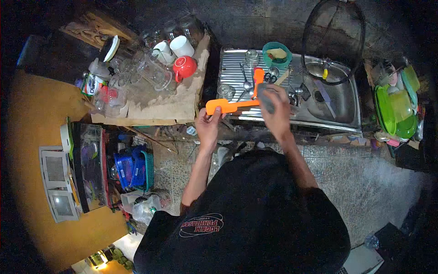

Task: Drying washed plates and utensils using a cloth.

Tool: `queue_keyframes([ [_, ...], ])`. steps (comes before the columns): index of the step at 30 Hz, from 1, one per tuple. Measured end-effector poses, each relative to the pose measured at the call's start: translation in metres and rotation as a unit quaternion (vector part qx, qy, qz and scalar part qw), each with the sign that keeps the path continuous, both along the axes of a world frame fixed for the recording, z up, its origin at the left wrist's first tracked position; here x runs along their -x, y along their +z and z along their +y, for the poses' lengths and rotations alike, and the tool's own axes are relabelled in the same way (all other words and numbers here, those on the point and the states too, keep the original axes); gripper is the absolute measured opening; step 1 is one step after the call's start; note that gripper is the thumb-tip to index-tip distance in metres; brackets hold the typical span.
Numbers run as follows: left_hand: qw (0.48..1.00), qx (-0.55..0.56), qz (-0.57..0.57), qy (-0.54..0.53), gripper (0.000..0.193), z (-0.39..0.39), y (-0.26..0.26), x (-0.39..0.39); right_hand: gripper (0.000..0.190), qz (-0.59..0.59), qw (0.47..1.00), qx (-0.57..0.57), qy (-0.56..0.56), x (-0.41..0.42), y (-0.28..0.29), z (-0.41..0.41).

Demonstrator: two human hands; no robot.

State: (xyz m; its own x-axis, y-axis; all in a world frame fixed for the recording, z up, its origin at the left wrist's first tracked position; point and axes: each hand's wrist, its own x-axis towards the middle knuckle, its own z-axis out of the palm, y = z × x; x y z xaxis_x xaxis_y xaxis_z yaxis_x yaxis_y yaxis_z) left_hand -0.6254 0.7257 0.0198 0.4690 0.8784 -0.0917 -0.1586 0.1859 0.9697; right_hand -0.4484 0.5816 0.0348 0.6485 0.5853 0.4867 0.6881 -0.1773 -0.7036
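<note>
My left hand [208, 128] pinches the broad blade of an orange spatula [221, 105] between thumb and fingers. The spatula is held roughly level over the front edge of the steel drainboard [227, 63]. My right hand [280, 111], slightly blurred, grips a grey scrubbing pad or sponge [265, 98] against the far end of the spatula's handle. Behind the hands, a second orange utensil [258, 76] lies on the ridged drainboard beside metal spoons [246, 84]. Glass jars [252, 58] and a green bowl [277, 51] with a pale sponge-like item stand farther back.
Right of the drainboard is the sink basin [333, 106] with a lilac utensil [325, 97]; a black hose [304, 37] loops above. Glassware, white mugs [181, 46] and a red cup [184, 66] crowd the cardboard-covered counter [160, 109]. Green plates [385, 109] are stacked at far right.
</note>
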Motion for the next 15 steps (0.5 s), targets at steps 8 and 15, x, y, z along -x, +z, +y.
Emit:
queue_keyframes([
  [8, 0.998, 0.009, -0.007, 0.055, 0.01, 0.004, -0.001, -0.003, 0.047, -0.166, 0.981, 0.062, 0.074, 0.039, 0.01, 0.021],
  [15, 0.999, -0.017, -0.029, 0.016, 0.01, -0.008, -0.005, -0.005, 0.044, -0.119, 0.98, 0.047, 0.156, 0.05, 0.004, 0.031],
])
